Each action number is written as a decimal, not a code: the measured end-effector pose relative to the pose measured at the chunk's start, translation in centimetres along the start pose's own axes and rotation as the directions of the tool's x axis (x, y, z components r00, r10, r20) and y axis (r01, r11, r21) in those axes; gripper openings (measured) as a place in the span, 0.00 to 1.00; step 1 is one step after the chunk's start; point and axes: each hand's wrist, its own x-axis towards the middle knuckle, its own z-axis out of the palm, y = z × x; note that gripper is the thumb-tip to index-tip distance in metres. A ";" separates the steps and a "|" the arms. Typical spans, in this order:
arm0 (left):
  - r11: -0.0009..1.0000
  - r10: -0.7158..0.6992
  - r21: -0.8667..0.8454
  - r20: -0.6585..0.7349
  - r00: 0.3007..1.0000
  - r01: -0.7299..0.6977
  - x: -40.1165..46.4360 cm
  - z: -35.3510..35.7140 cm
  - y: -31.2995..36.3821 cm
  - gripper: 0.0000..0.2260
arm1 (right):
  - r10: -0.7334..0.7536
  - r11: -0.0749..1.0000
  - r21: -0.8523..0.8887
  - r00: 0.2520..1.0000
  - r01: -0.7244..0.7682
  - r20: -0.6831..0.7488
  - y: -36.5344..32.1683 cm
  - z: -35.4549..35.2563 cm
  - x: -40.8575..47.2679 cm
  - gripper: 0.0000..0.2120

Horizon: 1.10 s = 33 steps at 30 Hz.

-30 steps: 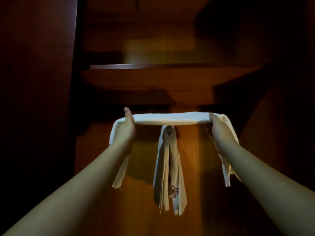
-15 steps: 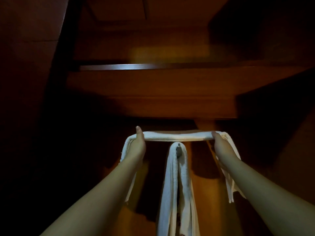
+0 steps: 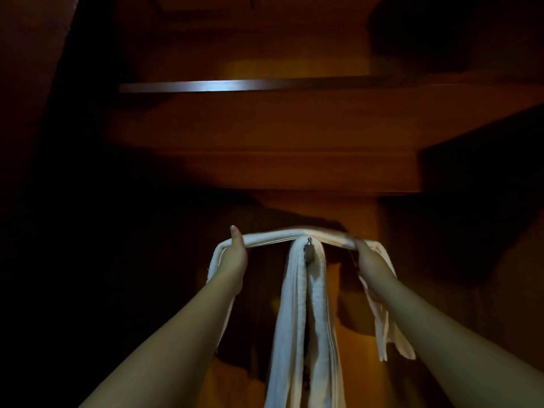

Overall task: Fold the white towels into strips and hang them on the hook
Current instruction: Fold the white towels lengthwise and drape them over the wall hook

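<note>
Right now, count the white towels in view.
2. One towel hangs folded over the hook. The other towel is stretched above it between the left hand and right hand. Darkness may hide more.

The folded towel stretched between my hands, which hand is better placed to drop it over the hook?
Neither alone, slightly the right. The folded towel spans just above the hook, where a hung towel already drapes. Right hand grips nearer the hook than left hand, so it likely guides.

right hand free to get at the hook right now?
Probably not. The right hand grips the folded towel strip, and the hook already carries a hanging towel, leaving only its metal tip bare.
</note>
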 end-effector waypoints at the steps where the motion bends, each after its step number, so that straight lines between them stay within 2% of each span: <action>1: 1.000 0.015 -0.019 0.000 1.000 -0.015 0.1 0.0 0.1 0.42 | -0.006 1.000 -0.008 1.000 0.006 -0.003 -0.2 0.1 0.1 0.30; 6: 0.999 0.015 -0.048 -0.016 1.000 -0.015 0.9 0.0 0.8 0.41 | -0.033 0.999 -0.027 0.999 0.032 -0.032 -1.4 0.8 0.7 0.21; 8: 0.999 -0.047 -0.015 -0.001 0.999 0.047 0.3 0.0 -0.2 0.41 | 0.000 1.000 -0.012 0.998 0.000 -0.058 -0.3 0.8 0.2 0.22; 11: 0.992 -0.129 0.011 0.089 0.988 0.129 -1.1 0.2 -3.1 0.38 | 0.101 0.978 0.195 0.989 -0.079 -0.105 2.1 0.6 -0.7 0.30; 13: 0.988 -0.150 -0.003 0.111 0.982 0.151 -1.8 0.3 -5.3 0.34 | 0.178 0.924 0.359 0.979 -0.132 -0.096 3.1 0.6 -1.5 0.29; 16: 0.978 -0.186 -0.085 0.061 0.981 0.191 -2.7 0.3 -7.8 0.29 | 0.296 0.842 0.500 0.949 -0.203 -0.113 4.5 1.0 -2.6 0.25; 18: 0.968 -0.222 -0.112 0.042 0.974 0.225 -3.2 0.4 -8.8 0.28 | 0.347 0.837 0.488 0.930 -0.250 -0.119 5.5 1.3 -3.0 0.22; 21: 0.957 -0.262 -0.121 0.023 0.965 0.262 -4.7 0.8 -9.9 0.25 | 0.347 0.853 0.445 0.933 -0.274 -0.092 6.5 1.2 -3.4 0.22; 24: 0.961 -0.245 -0.114 0.068 0.967 0.252 -5.8 1.5 -10.5 0.19 | 0.339 0.879 0.387 0.936 -0.278 -0.096 6.5 0.6 -3.6 0.18; 26: 0.956 -0.254 -0.116 0.123 0.959 0.268 -6.1 2.0 -10.5 0.20 | 0.353 0.891 0.335 0.932 -0.306 -0.088 6.9 0.4 -4.0 0.16; 28: 0.959 -0.256 -0.089 0.143 0.956 0.270 -6.6 2.5 -10.5 0.24 | 0.369 0.902 0.253 0.929 -0.349 -0.035 8.0 0.7 -4.6 0.17; 31: 0.954 -0.281 -0.060 0.176 0.943 0.295 -7.7 2.9 -9.8 0.18 | 0.399 0.894 0.185 0.913 -0.409 0.089 9.1 1.9 -5.5 0.18; 33: 0.933 -0.338 -0.049 0.227 0.914 0.357 -8.1 2.4 -10.2 0.18 | 0.441 0.871 0.186 0.890 -0.455 0.112 9.3 2.3 -6.2 0.17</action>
